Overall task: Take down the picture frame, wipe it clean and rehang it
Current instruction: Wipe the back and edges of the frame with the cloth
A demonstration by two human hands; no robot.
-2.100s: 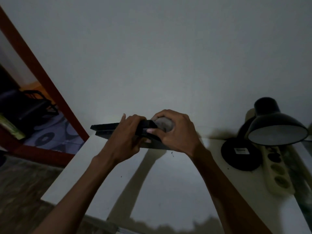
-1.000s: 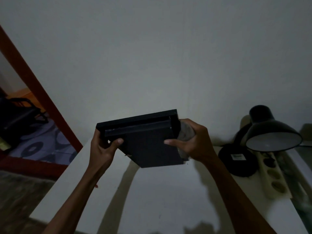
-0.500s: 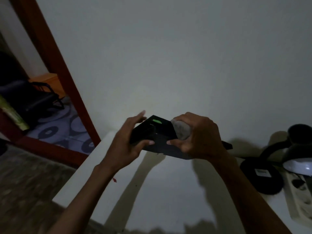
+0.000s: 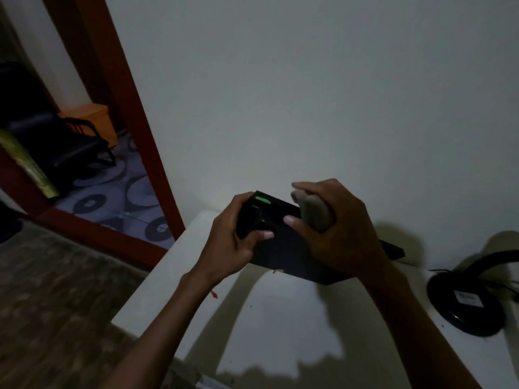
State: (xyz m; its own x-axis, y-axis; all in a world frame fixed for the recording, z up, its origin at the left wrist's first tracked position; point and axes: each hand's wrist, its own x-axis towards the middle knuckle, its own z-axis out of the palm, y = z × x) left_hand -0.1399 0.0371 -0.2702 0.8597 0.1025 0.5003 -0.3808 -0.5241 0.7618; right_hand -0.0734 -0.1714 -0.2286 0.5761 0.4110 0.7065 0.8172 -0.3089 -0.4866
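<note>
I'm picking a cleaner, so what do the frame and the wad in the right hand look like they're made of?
Frame: matt black with crisp, straight edges and no visible grain, so likely painted wood or plastic; the dim light leaves it open. Wad: pale grey, soft and bunched in the right hand, so probably cloth, though it could be tissue.

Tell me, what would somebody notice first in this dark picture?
Two hands in the middle hold a black picture frame above a white table. The left hand grips its left end, and the right hand also clutches a grey cloth. A small green mark glows on the frame's top edge.
</note>
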